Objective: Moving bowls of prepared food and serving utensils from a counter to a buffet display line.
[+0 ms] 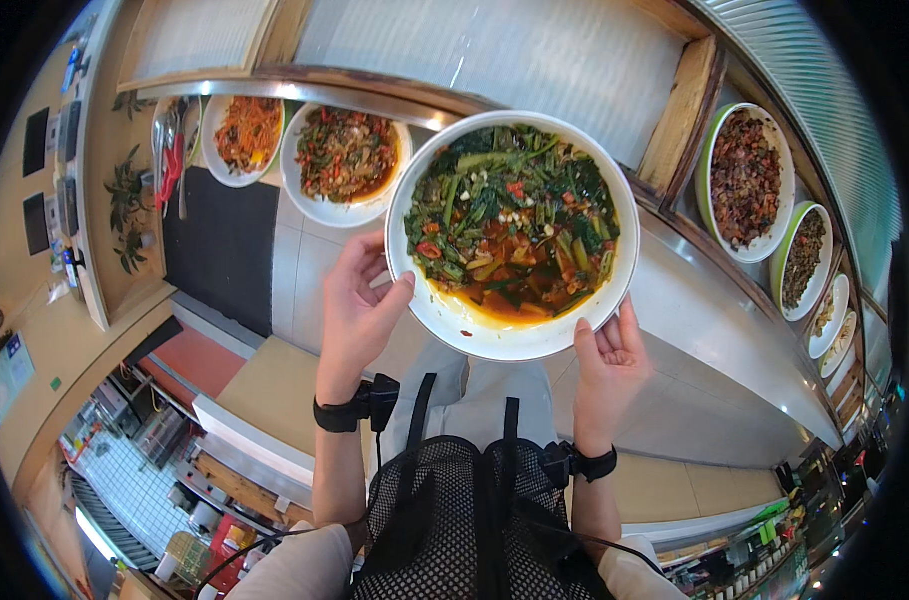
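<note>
A large white bowl (444,318) is held up before me in both hands. Dark leafy greens (474,190) with chopped garlic and red chili lie in it, in reddish-brown, oily liquid pooled toward the near side. My left hand (366,295) grips the rim at its left, thumb on top and fingers curled beneath. On the near right side, my right hand (614,360) holds the rim the same way, its fingers partly hidden under the bowl. Just left of the bowl, another white bowl (319,210) holds a chopped green and red dish.
Farther left are a bowl of shredded orange food (242,140) and red-handled tongs (166,175). A wood-framed counter (664,120) runs along the far side. Several dishes line its right part, among them a green-sided bowl of dark food (744,180). A dark mat (219,260) lies at left.
</note>
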Available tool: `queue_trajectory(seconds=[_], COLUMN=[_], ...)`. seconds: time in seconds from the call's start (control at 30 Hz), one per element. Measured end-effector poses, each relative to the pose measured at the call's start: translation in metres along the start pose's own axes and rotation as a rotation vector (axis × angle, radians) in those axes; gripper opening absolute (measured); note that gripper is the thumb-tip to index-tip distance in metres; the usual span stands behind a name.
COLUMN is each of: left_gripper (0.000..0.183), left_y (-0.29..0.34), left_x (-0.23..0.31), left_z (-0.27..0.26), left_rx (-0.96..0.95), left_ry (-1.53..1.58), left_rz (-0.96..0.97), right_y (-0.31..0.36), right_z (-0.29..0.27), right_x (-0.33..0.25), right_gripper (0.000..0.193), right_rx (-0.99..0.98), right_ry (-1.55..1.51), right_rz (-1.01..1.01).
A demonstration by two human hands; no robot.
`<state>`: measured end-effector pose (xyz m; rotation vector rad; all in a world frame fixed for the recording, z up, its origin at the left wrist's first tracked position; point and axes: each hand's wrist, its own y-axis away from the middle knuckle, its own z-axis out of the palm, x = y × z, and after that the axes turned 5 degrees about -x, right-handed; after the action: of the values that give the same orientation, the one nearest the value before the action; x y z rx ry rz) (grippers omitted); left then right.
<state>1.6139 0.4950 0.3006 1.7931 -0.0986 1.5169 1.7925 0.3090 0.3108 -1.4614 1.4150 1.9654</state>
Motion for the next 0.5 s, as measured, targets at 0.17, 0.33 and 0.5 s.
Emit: queue_trajectory(seconds=[0.17,0.33,0.5], left_gripper=[0.043,0.043,0.043], left_y=[0.099,0.1,0.085], left_x=[-0.125,-0.192,-0.238], left_z=[-0.055,-0.066,-0.074], left_rx=[0.051,0.1,0.12], left_ry=[0.048,0.036,0.037], left_rz=[-0.128,-0.138,-0.09], right_y=[0.093,0.079,0.06], right_z=[0.003,0.002,0.012], right_x=[0.118,0.187,0.229], right_gripper=[0.064,0.063,0.062], right_rx=[-0.042,-0.115,-0.131], right_ry=[0.054,0.053,0.046], right_rz=[0.068,0.072,0.069])
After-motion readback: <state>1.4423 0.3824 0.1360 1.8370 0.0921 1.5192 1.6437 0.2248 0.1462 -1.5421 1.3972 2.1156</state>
